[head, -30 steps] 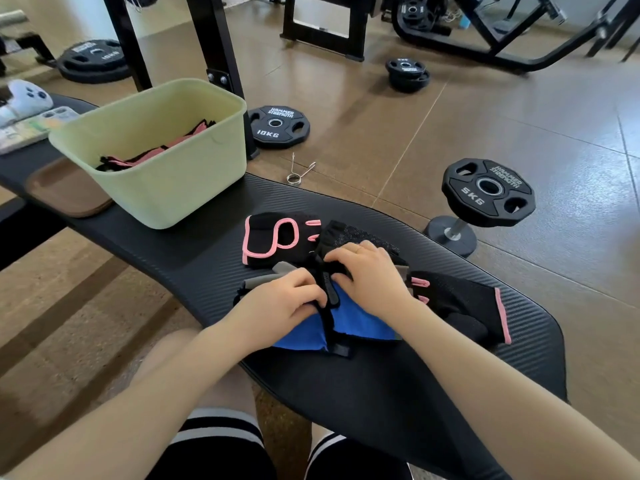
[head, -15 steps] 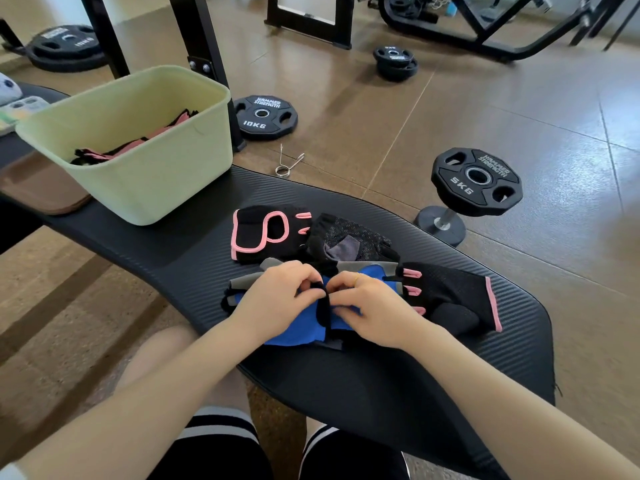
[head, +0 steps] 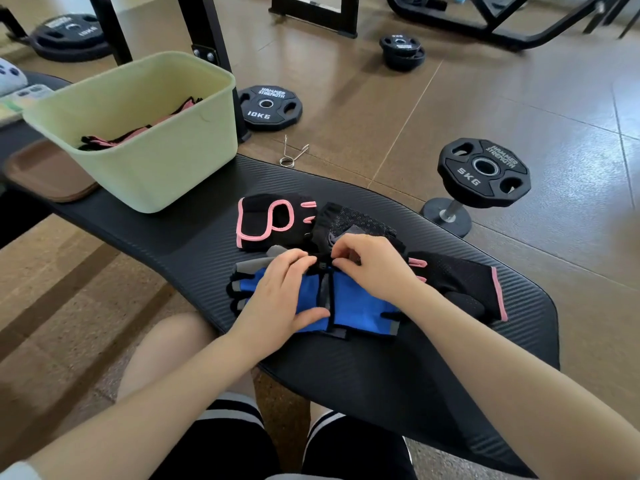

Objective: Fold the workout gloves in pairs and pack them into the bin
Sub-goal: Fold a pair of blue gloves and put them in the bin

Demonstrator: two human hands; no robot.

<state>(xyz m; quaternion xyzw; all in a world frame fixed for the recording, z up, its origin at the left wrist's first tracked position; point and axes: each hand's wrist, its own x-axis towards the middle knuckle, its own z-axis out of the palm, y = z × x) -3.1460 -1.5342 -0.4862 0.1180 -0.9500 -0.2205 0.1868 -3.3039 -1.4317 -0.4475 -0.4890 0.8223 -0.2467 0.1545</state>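
Blue gloves (head: 360, 306) with black and grey trim lie on the black padded bench (head: 398, 375) in front of me. My left hand (head: 280, 292) rests flat on their left half, thumb along the near edge. My right hand (head: 374, 265) pinches the far edge of the blue gloves near their black middle strap. Behind them lie a black-and-pink glove (head: 270, 221) and a dark dotted glove (head: 349, 221). Another black-and-pink glove (head: 464, 285) sits to the right. The pale green bin (head: 156, 164) stands at the bench's left and holds black-and-pink gloves (head: 138, 133).
A brown tray (head: 45, 174) sits left of the bin. On the floor are a 10 kg plate (head: 270, 107), a 5 kg plate (head: 483, 171) on a short post, a metal spring clip (head: 292, 154) and more plates. Black rack legs (head: 207, 32) rise behind the bin.
My hands shifted from the middle strap of the blue gloves: the left now lies flat on the left half, the right has moved to the far edge. The view dipped slightly.
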